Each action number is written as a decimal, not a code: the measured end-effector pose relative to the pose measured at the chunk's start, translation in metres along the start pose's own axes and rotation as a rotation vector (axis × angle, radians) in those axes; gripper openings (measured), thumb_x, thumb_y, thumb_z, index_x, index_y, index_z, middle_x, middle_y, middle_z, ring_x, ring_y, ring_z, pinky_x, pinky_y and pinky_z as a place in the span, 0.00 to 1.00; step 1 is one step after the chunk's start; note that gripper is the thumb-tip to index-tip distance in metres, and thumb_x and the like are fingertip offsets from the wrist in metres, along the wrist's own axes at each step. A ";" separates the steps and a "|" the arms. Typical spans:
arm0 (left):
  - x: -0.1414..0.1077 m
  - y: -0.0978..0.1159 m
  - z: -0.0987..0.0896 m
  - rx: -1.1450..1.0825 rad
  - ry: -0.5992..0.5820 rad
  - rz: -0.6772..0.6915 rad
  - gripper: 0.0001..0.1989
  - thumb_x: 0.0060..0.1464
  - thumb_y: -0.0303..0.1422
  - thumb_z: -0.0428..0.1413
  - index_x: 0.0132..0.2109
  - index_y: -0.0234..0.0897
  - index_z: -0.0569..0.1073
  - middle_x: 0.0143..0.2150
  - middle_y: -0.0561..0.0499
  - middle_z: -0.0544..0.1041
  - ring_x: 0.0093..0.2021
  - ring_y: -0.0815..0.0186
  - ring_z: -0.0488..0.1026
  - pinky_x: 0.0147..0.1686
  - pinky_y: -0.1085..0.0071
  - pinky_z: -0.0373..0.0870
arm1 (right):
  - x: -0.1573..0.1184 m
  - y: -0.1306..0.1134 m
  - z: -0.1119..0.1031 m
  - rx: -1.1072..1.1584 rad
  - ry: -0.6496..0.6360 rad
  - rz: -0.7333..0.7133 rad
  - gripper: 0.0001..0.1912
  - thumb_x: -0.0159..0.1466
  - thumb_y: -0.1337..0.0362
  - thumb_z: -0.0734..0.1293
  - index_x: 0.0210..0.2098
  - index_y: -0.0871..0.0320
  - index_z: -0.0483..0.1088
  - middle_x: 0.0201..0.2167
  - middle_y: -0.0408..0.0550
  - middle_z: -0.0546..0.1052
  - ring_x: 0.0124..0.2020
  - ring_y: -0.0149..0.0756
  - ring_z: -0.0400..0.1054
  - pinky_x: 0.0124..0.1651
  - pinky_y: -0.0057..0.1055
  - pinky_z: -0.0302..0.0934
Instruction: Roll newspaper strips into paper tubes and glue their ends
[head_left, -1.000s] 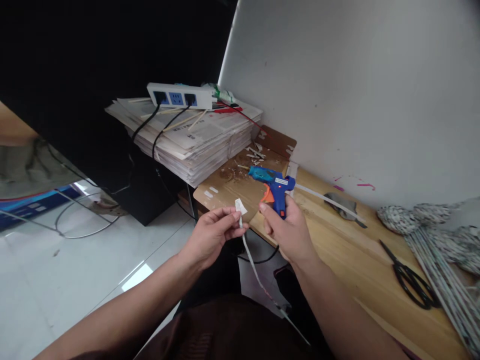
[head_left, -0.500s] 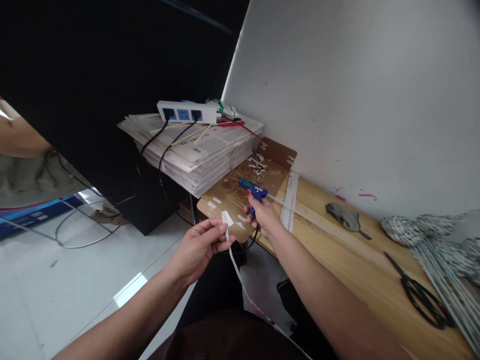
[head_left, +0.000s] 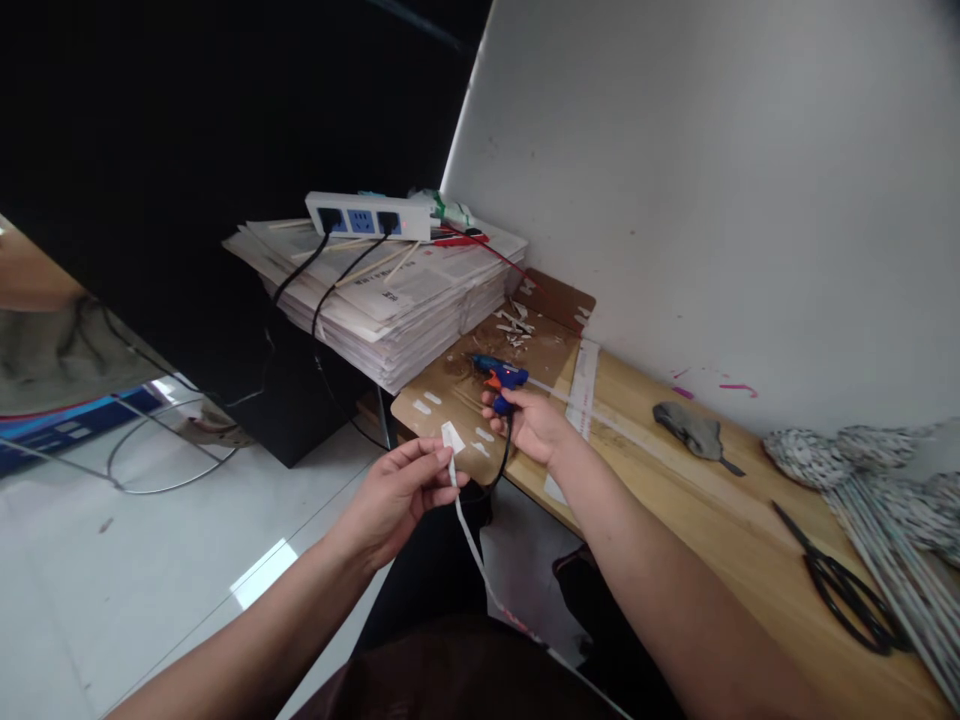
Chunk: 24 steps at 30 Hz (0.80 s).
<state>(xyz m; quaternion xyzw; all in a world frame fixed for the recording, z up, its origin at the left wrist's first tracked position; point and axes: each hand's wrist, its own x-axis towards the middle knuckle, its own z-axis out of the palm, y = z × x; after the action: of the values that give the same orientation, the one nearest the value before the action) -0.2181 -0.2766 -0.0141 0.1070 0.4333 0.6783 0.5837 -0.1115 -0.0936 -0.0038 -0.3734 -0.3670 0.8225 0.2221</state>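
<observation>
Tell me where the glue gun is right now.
In the head view, the glue gun is near the centre, in the right hand, just below the white scraps in the picture.

Left hand pinches white paper strip just below its flared end. Right hand holds blue glue gun, pointing away over brown cardboard, contact unclear. Newspaper stack beyond, power strip on top. Black scissors, grey cloth on wooden table at right.
</observation>
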 end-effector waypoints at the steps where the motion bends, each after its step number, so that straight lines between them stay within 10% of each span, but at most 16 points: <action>1: 0.000 0.000 0.001 -0.001 -0.004 0.000 0.09 0.50 0.29 0.64 0.36 0.31 0.74 0.29 0.48 0.77 0.31 0.66 0.78 0.30 0.76 0.77 | -0.001 0.000 -0.001 0.019 -0.019 -0.006 0.07 0.64 0.73 0.59 0.34 0.60 0.68 0.27 0.47 0.76 0.25 0.30 0.71 0.23 0.22 0.64; 16: 0.000 -0.001 0.009 0.013 -0.032 0.014 0.09 0.49 0.29 0.65 0.37 0.31 0.74 0.29 0.50 0.75 0.32 0.65 0.78 0.30 0.76 0.76 | 0.001 0.005 0.002 -0.010 -0.058 -0.068 0.08 0.60 0.79 0.62 0.33 0.62 0.68 0.28 0.49 0.77 0.28 0.30 0.74 0.32 0.23 0.70; 24: -0.003 -0.003 0.018 0.042 -0.066 0.002 0.09 0.50 0.30 0.65 0.36 0.32 0.73 0.28 0.49 0.76 0.31 0.67 0.77 0.29 0.77 0.75 | -0.010 -0.004 0.005 -0.620 0.071 -0.034 0.14 0.65 0.53 0.65 0.40 0.56 0.64 0.23 0.47 0.76 0.20 0.35 0.71 0.22 0.28 0.64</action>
<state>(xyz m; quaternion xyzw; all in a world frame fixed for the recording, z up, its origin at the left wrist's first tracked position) -0.2033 -0.2714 -0.0047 0.1417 0.4277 0.6658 0.5947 -0.1090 -0.0992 0.0062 -0.4458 -0.5987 0.6538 0.1242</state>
